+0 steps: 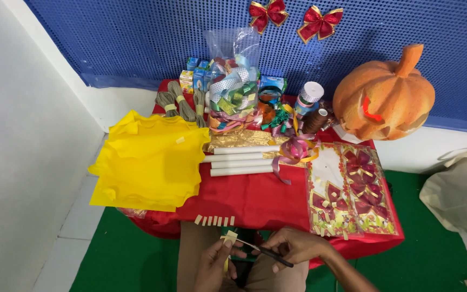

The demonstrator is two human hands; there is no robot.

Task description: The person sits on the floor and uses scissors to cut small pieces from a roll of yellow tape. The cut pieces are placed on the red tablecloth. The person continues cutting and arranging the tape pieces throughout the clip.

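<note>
**Handling Notes: Paper Strip and Scissors at the Table Edge**

The red table (255, 200) carries the bulk of the material. The largest item is the orange pumpkin (384, 94) at the back right, standing against the blue wall. Next in size is the stack of yellow sheets (147, 162) on the left, overhanging the table's edge. The packets of red bows (352, 194) lie flat on the right. Three white rolls (241, 161) lie side by side in the centre, just beside a loose tangle of pink ribbon (294, 151).

A row of small cut pieces (214, 220) sits along the near edge of the table, each piece apart from its neighbour.

The paper strip (228, 238) is below that edge, over the person's lap. The left hand (214, 265) pinches it between thumb and fingers, upper end free. The right hand (298, 246) is clenched round the handles of the scissors (268, 253), with the blades pointing toward the strip (whether they touch it cannot be told).

Judged by appearance, the strip is very light, thin and limp; it will likely bend or crease under firm pressure. It is best held near its lower end, flat between finger pads, leaving the cutting end free. The scissors look rigid and should be gripped only at the handles.
</note>
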